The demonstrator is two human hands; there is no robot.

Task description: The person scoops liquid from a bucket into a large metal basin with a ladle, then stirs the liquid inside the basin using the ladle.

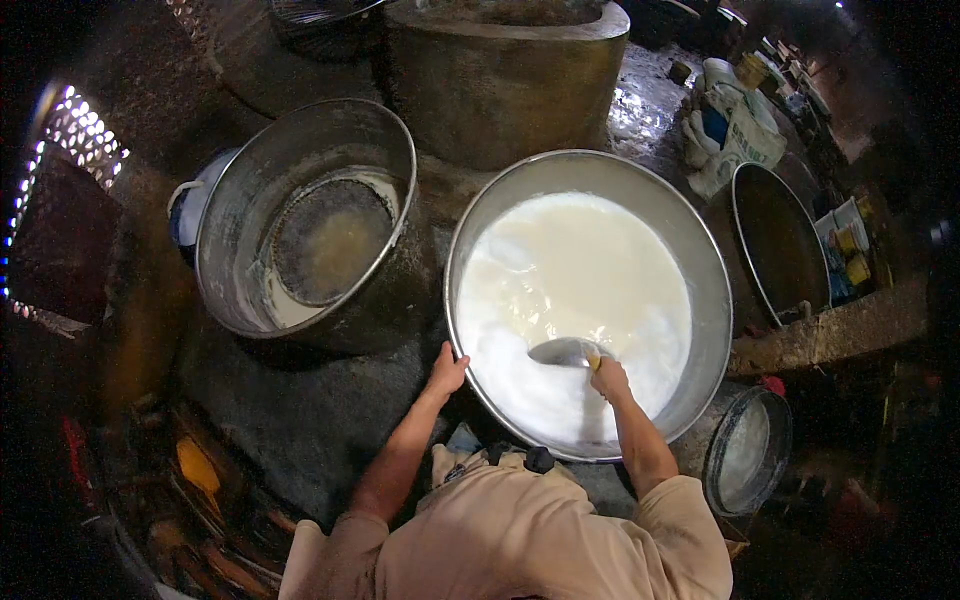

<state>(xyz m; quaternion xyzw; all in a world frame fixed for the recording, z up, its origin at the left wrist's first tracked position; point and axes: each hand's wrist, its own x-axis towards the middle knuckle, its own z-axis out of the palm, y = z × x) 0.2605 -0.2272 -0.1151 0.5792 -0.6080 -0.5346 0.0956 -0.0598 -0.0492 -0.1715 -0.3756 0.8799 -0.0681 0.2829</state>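
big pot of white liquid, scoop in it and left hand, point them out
Big pot (711, 310), head view: right inner wall
Scoop (566, 351), head view: metal part
Left hand (447, 370), head view: back of hand

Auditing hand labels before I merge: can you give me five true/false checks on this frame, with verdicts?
1. The left hand holds the rim of the basin. True.
2. The right hand grips a scoop by its handle. True.
3. The basin holds a dark liquid. False: the liquid is creamy white.
4. A pot stands to the left of the basin. True.
5. That pot is brimful. False: inner wall shows well below its rim.
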